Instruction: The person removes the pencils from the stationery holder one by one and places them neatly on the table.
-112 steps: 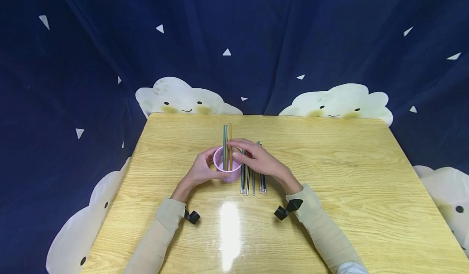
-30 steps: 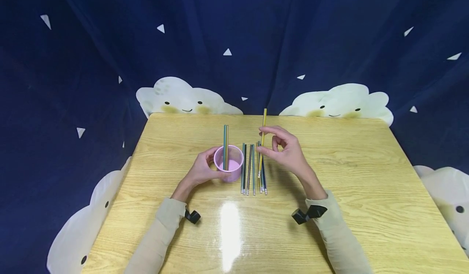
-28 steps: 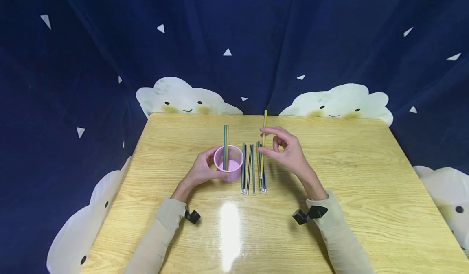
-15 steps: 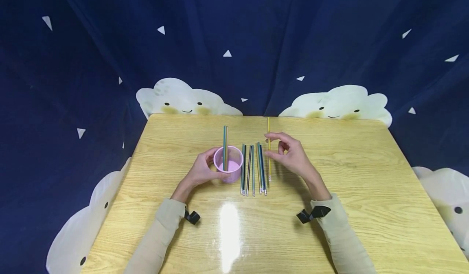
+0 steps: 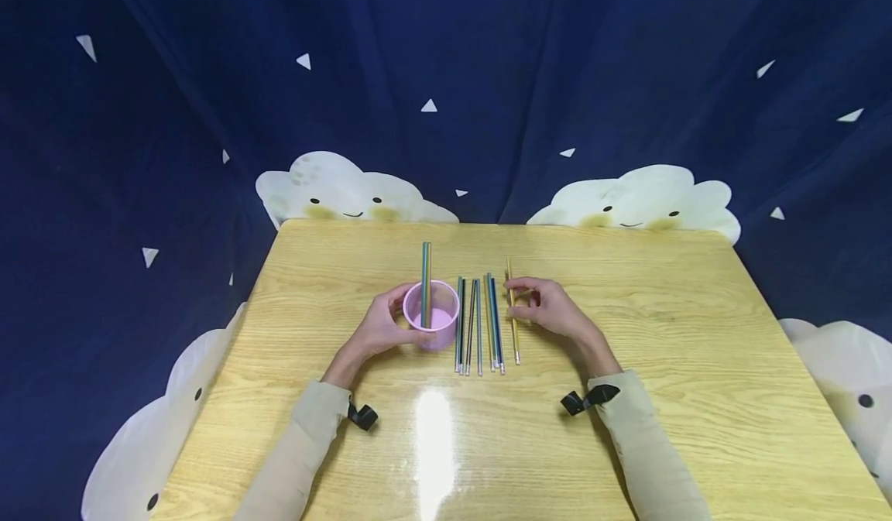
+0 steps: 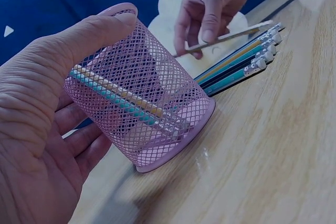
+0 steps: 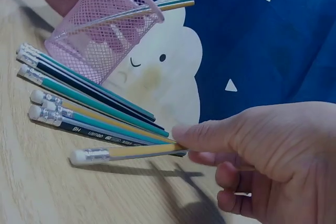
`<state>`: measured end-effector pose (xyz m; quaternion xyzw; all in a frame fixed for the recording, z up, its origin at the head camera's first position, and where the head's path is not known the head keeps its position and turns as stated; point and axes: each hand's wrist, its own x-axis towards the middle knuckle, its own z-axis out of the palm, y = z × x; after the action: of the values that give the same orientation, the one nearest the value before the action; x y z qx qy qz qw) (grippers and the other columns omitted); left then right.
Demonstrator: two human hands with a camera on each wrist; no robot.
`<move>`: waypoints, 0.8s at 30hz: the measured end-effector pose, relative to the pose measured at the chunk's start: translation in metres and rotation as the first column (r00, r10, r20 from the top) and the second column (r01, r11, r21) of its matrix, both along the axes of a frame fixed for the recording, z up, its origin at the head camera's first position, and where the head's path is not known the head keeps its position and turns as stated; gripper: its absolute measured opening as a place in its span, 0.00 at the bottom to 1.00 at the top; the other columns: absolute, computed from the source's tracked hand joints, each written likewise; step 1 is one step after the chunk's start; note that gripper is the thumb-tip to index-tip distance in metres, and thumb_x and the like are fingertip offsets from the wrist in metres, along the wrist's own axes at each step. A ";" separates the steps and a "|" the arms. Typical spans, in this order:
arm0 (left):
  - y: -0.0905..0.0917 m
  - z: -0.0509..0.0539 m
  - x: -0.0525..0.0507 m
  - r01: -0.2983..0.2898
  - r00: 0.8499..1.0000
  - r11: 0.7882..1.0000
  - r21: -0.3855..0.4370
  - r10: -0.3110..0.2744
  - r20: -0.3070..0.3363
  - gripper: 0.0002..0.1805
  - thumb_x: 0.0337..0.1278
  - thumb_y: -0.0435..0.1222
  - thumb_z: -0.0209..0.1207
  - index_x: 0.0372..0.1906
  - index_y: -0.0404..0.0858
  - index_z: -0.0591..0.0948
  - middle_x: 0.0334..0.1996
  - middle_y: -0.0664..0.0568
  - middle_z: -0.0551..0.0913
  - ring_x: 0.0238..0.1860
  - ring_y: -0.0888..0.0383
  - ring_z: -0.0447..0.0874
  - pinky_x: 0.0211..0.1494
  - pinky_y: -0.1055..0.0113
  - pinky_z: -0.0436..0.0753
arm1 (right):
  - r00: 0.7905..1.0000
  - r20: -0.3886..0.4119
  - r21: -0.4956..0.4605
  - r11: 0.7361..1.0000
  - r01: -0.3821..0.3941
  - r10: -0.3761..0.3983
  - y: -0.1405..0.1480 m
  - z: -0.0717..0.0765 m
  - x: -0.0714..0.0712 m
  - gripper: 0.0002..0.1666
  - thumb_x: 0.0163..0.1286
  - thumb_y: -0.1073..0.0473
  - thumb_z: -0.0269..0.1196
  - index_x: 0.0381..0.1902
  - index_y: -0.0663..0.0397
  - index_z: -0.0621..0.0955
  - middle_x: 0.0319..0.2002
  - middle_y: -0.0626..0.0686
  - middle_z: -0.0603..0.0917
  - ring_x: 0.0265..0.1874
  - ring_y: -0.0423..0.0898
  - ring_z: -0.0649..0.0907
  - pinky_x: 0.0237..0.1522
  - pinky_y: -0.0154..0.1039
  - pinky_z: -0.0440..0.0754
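My left hand grips a pink mesh pen cup, thumb on the near side near the rim. The cup stands upright on the table, and a green pencil and a yellow one lean inside; their eraser ends are down, as the mesh shows in the left wrist view. Between thumb and fingers, my right hand pinches a yellow pencil, its white eraser toward me. That pencil is low at the right end of a row of pencils. Whether it touches the tabletop I cannot tell.
The row holds several green, black and yellow pencils, erasers toward me, lying between the cup and my right hand. The wooden table ends at a dark blue curtain with white clouds. A glare patch shines near the front.
The yellow pencil left the cup in my right hand, passed over the row, and came down at the row's right side. My left hand keeps holding the cup in place.
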<state>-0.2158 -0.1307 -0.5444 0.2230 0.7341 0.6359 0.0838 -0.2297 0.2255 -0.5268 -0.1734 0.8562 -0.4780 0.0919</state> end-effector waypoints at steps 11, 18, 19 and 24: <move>0.000 -0.001 -0.001 -0.003 1.000 1.000 -0.009 0.003 -0.014 0.48 0.34 0.28 0.82 0.69 0.33 0.76 0.62 0.39 0.83 0.63 0.45 0.81 0.73 0.47 0.75 | 0.993 0.032 0.115 0.986 -0.116 0.113 -0.001 -0.001 0.002 0.23 0.69 0.63 0.72 0.60 0.62 0.83 0.41 0.53 0.85 0.35 0.47 0.77 0.34 0.33 0.75; -0.001 -0.001 -0.001 0.002 1.000 1.000 0.001 -0.002 -0.007 0.48 0.34 0.28 0.82 0.69 0.33 0.76 0.62 0.38 0.83 0.63 0.43 0.80 0.72 0.45 0.75 | 0.990 -0.001 0.156 0.977 -0.143 0.144 -0.005 0.002 0.004 0.22 0.71 0.65 0.69 0.62 0.64 0.81 0.39 0.51 0.83 0.32 0.45 0.76 0.34 0.33 0.75; -0.001 -0.001 -0.001 0.002 1.000 1.000 0.004 -0.002 -0.004 0.48 0.34 0.27 0.82 0.69 0.32 0.76 0.62 0.37 0.83 0.63 0.42 0.80 0.72 0.45 0.75 | 0.990 -0.005 0.160 0.977 -0.139 0.142 -0.006 0.002 0.004 0.22 0.72 0.65 0.68 0.62 0.64 0.81 0.38 0.51 0.82 0.31 0.45 0.75 0.33 0.34 0.74; -0.001 -0.001 -0.001 0.001 1.000 1.000 -0.003 -0.001 -0.008 0.48 0.34 0.28 0.82 0.70 0.33 0.76 0.62 0.37 0.82 0.62 0.45 0.81 0.72 0.47 0.76 | 0.991 -0.012 0.165 0.977 -0.133 0.137 -0.008 0.005 0.005 0.23 0.74 0.66 0.65 0.65 0.64 0.80 0.38 0.52 0.81 0.28 0.45 0.71 0.31 0.35 0.71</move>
<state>-0.2165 -0.1314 -0.5458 0.2256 0.7352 0.6341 0.0813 -0.2248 0.2179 -0.5216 -0.2284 0.8799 -0.3966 0.1281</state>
